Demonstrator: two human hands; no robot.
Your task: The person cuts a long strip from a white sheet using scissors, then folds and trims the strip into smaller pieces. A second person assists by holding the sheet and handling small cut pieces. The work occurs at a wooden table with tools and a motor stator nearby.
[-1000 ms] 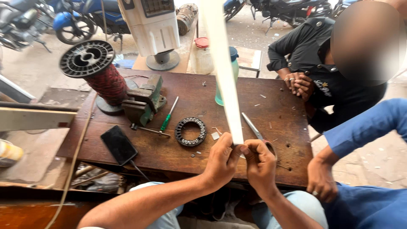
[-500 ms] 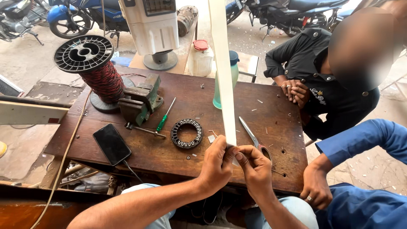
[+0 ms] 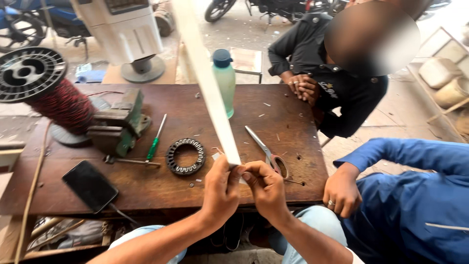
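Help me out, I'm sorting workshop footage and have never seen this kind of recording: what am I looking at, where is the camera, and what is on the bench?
There is no machine here. The one camera sits on a person's head and looks down at their own two bare hands. The left hand and the right hand pinch the near end of a long white strip that slants up and away.

Below is a worn wooden bench. On it lie a round toothed metal ring, a green-handled screwdriver, scissors, a dark phone, a green vise, a black spool of reddish wire and a pale green bottle.

Two other people sit at the right: one in black with clasped hands, one in a blue sleeve.
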